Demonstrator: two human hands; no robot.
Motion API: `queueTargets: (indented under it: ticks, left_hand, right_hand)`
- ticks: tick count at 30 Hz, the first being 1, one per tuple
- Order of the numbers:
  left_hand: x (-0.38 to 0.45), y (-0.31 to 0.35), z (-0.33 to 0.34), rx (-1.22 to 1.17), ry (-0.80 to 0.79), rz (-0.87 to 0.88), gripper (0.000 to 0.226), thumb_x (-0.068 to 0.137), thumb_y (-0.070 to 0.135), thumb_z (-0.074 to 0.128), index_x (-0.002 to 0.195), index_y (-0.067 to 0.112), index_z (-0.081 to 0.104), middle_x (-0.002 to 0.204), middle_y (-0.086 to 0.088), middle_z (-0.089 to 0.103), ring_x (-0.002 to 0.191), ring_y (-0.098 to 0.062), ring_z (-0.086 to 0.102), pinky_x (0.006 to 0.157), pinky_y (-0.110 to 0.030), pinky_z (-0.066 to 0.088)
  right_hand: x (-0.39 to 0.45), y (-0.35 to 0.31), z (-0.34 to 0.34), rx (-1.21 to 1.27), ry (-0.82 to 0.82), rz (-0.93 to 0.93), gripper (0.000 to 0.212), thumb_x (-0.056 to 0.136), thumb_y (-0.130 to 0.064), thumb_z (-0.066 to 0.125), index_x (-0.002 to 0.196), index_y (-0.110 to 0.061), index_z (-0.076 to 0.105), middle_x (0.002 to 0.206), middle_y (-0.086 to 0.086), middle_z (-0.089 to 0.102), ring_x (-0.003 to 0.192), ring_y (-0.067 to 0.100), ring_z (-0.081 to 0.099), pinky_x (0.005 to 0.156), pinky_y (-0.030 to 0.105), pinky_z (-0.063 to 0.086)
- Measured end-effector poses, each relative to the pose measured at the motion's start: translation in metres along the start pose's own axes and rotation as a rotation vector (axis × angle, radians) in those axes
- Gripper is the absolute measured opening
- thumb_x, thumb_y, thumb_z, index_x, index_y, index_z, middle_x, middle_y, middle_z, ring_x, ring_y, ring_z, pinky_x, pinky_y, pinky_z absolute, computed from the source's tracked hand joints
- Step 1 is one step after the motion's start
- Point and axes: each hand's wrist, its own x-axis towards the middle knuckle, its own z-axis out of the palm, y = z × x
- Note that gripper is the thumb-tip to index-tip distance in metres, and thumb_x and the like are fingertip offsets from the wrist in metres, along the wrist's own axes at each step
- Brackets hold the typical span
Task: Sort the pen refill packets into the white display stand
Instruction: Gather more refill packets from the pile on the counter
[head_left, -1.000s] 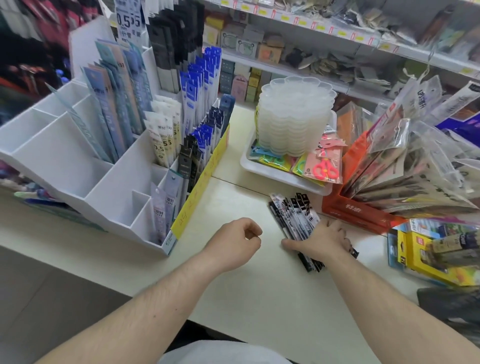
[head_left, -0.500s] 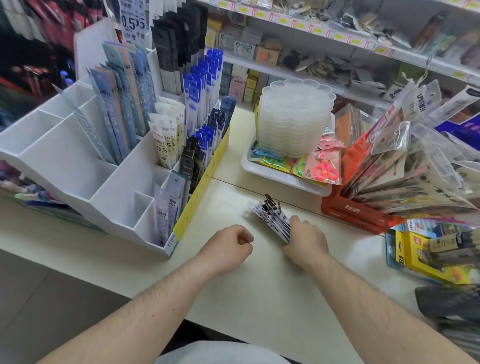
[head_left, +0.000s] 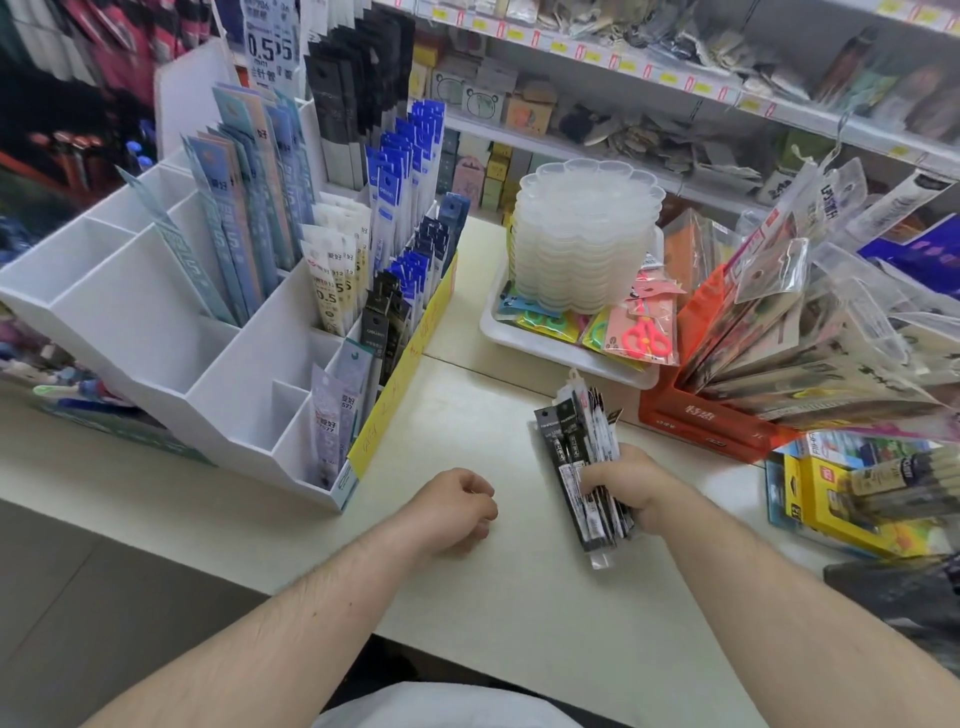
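Since half a second ago the right hand (head_left: 631, 486) has gathered the bundle of refill packets (head_left: 584, 467) off the table (head_left: 519, 597) and turned it more upright, so the header cards now point away from the person. Its fingers curl round the middle of the bundle, which juts out above the knuckles and below the heel of the hand. These packets are slim, glossy plastic sleeves, mostly black with white print; they overlap too tightly to count, perhaps ten or so. The left hand (head_left: 454, 512) has barely shifted and rests on the smooth, pale tabletop as a loose fist, holding nothing.

To the left, well apart from the bundle, stands the white display stand (head_left: 171, 332), a stepped rack of matte plastic with square compartments. Several hold upright packets in pale blue, white, bright blue and black; at least four compartments on its left side show only bare walls. One yellow strip (head_left: 402, 364) runs along its right edge.

Behind the bundle sits one white tray (head_left: 545, 353) bearing one stack of translucent scalloped palettes (head_left: 584, 234) and packaged scissors. One orange box (head_left: 696, 421) of fanned clear packets stands to the right.
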Motion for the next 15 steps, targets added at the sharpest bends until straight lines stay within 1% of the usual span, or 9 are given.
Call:
queueTargets:
  ticks: [1,2,4,6,8,10,12,13,15]
  left_hand:
    - [0.000,0.000,0.002,-0.037,-0.009,-0.016,0.014,0.090,0.009,0.059,0.103,0.014,0.058,0.085,-0.007,0.060,0.069,-0.020,0.059,0.062,-0.029,0.047]
    - [0.000,0.001,0.003,-0.064,-0.017,-0.030,0.014,0.090,0.010,0.059,0.103,0.015,0.058,0.086,-0.006,0.060,0.070,-0.020,0.060,0.063,-0.030,0.048]
    - [0.000,0.002,0.008,-0.098,-0.038,-0.044,0.014,0.092,0.018,0.059,0.106,0.015,0.059,0.095,-0.004,0.062,0.076,-0.018,0.064,0.072,-0.034,0.055]
    - [0.001,0.003,0.015,-0.125,-0.059,-0.041,0.024,0.094,0.033,0.061,0.112,0.017,0.058,0.110,-0.005,0.066,0.087,-0.018,0.066,0.082,-0.038,0.057]
    - [-0.001,0.009,0.022,-0.168,-0.112,-0.004,0.036,0.091,0.048,0.061,0.115,0.021,0.059,0.116,-0.005,0.069,0.096,-0.020,0.068,0.085,-0.040,0.054]
    - [-0.003,0.018,0.025,-0.253,-0.143,0.107,0.046,0.085,0.054,0.063,0.116,0.021,0.063,0.112,-0.008,0.073,0.100,-0.024,0.068,0.088,-0.039,0.049]
    - [-0.007,0.029,0.022,-0.335,-0.095,0.255,0.044,0.084,0.049,0.068,0.116,0.019,0.065,0.113,-0.006,0.073,0.104,-0.025,0.068,0.090,-0.039,0.051]
    - [-0.010,0.034,0.020,-0.370,-0.064,0.335,0.040,0.084,0.043,0.073,0.116,0.020,0.065,0.113,-0.004,0.074,0.105,-0.023,0.068,0.088,-0.037,0.052]
    - [-0.015,0.042,0.014,-0.382,0.001,0.487,0.051,0.071,0.036,0.084,0.115,0.020,0.063,0.107,0.002,0.075,0.102,-0.015,0.069,0.083,-0.029,0.053]
  right_hand:
    - [-0.002,0.003,0.001,0.027,-0.030,0.013,0.033,0.071,0.008,0.062,0.099,-0.010,0.062,0.087,0.023,0.069,0.076,0.039,0.068,0.075,0.074,0.049]
    - [-0.003,0.005,0.002,0.058,-0.052,0.019,0.032,0.073,0.009,0.060,0.101,-0.009,0.061,0.086,0.022,0.069,0.075,0.038,0.068,0.077,0.071,0.052]
    - [-0.006,0.007,0.008,0.137,-0.102,0.011,0.031,0.078,0.010,0.056,0.104,-0.008,0.061,0.082,0.020,0.070,0.074,0.036,0.068,0.078,0.063,0.056]
    - [-0.012,0.007,0.017,0.214,-0.131,-0.018,0.031,0.080,0.010,0.055,0.105,-0.007,0.062,0.082,0.019,0.072,0.076,0.036,0.069,0.076,0.056,0.058]
    - [-0.021,0.001,0.029,0.288,-0.142,-0.112,0.033,0.077,0.011,0.059,0.103,-0.008,0.065,0.085,0.017,0.074,0.079,0.033,0.071,0.072,0.045,0.060]
    - [-0.031,-0.006,0.042,0.263,-0.111,-0.277,0.038,0.069,0.010,0.064,0.100,-0.012,0.067,0.087,0.010,0.075,0.082,0.026,0.072,0.069,0.037,0.059]
    - [-0.040,-0.014,0.054,0.175,-0.033,-0.415,0.043,0.069,0.008,0.065,0.100,-0.021,0.066,0.090,0.004,0.075,0.085,0.020,0.072,0.072,0.035,0.060]
    - [-0.042,-0.016,0.059,0.151,0.006,-0.467,0.045,0.067,0.004,0.066,0.102,-0.025,0.064,0.092,0.001,0.074,0.086,0.017,0.072,0.075,0.036,0.060]
    - [-0.045,-0.020,0.068,0.143,0.073,-0.554,0.052,0.065,-0.008,0.070,0.109,-0.033,0.060,0.097,-0.006,0.073,0.090,0.011,0.071,0.080,0.034,0.060]
